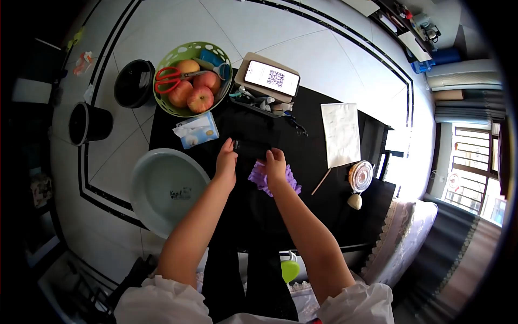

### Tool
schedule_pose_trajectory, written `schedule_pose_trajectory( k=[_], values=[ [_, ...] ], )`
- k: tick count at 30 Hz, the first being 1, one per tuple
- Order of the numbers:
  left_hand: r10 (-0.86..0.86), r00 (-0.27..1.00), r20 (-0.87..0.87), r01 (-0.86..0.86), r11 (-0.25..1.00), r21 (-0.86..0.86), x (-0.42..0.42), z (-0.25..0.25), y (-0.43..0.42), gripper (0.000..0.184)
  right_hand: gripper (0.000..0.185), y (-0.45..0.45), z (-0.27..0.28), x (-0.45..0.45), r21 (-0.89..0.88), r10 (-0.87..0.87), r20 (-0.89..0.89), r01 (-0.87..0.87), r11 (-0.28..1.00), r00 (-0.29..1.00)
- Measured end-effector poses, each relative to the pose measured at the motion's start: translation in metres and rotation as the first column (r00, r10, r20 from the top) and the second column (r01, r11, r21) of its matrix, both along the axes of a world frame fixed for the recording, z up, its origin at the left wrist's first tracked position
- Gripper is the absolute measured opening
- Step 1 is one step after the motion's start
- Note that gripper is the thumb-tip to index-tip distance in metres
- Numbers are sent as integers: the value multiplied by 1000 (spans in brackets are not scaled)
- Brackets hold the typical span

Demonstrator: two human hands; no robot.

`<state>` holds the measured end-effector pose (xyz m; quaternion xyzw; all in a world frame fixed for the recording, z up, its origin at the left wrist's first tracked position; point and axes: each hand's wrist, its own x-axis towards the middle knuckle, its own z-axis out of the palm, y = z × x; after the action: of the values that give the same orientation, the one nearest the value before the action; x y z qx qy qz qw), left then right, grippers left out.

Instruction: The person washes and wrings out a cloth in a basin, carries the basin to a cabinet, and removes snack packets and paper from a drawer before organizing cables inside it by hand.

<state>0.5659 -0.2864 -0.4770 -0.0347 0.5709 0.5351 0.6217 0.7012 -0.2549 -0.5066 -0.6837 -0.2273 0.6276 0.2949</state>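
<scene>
Between my hands is a black, flat, oblong thing [252, 149] that looks like a phone; its outline blurs into the black table [237, 216]. My left hand [226, 161] is closed on its left end, thumb on top. My right hand [275, 166] pinches its right end. Beneath and around my right hand lies a crumpled purple, bumpy cloth-like piece [294, 183], partly covered by the hand. To the left of my left hand stand a pale basin [141, 178] and a blue-and-white tissue pack [208, 130].
A green basket [162, 102] holds apples and red-handled scissors [169, 81]. Behind my hands, a lit phone with a QR code [272, 78] leans on a box of small items. To the right are a white sheet [341, 135], a stick [321, 181] and a lidded round container [361, 175].
</scene>
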Motion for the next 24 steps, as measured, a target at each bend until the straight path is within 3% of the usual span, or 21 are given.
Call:
schedule_pose_trajectory(
  k=[2,5,8,11,12,15,17,18,21,24],
  values=[
    [-36,999,33,34,998,49,4,-25,1,82,38,4,-24,5,5,-36,-61,36,999,998],
    [-88,996,7,87,990,109,37,-64,-7,84,42,1,-51,41,-9,-50,-120,50,999,992],
    [-113,994,2,112,984,142,42,-76,-1,84,52,8,-54,49,-5,-30,-207,29,1000,978],
    [-140,990,-34,142,984,104,87,-81,-13,80,56,-4,-59,94,-89,-144,-148,132,987,979],
    [-127,991,-43,130,988,88,95,-83,-16,79,57,-7,-63,109,-81,-122,-214,107,991,969],
    [-77,992,-102,83,995,56,142,-89,-49,66,54,-28,-55,166,-17,-28,-184,26,1000,982],
    [-98,987,-130,103,994,34,195,-85,-91,60,41,-61,-35,226,87,85,-59,-80,993,995],
    [-128,987,-92,125,991,-42,214,-68,-104,54,39,-77,-32,249,111,52,-67,-44,993,996],
    [-170,980,100,173,984,-31,256,-60,-145,53,44,-123,-19,300,113,-53,-57,59,992,997],
    [-214,973,88,222,969,-108,280,-57,-156,55,47,-150,-17,316,44,-86,19,85,995,996]
  ],
)
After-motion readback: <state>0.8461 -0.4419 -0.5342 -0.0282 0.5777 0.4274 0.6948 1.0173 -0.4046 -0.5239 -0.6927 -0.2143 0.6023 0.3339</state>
